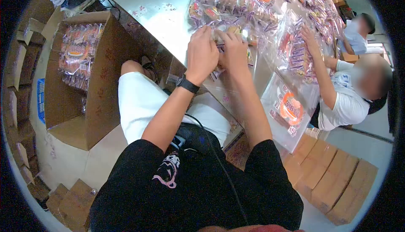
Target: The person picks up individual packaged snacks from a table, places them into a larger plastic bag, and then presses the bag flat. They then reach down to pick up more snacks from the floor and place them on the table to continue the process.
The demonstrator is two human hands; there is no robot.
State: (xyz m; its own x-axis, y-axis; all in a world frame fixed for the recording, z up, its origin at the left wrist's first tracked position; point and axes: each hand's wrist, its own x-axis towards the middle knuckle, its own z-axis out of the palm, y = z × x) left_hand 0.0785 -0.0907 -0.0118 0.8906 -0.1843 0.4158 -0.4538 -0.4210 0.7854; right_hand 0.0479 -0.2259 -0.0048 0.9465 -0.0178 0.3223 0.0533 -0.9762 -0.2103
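Observation:
My left hand (202, 55), with a dark watch on its wrist, bends its fingers over small wrapped snack packets at the table's near edge. Close beside it, my right hand (233, 55) curls around the same group of snack packets (249, 57), which have clear and purple wrappers. Both hands cover much of these packets, so how many they hold is hidden. Just beyond my fingers lies a heap of similar packets (228, 4), partly under clear plastic with orange print.
A metal table (162, 19) spans the front. Flat printed plastic bags (289, 109) lie on its right part. A co-worker (344, 93) handles a filled bag (293, 48). An open carton (103, 76) with packed bags stands left; closed cartons (333, 177) sit lower right.

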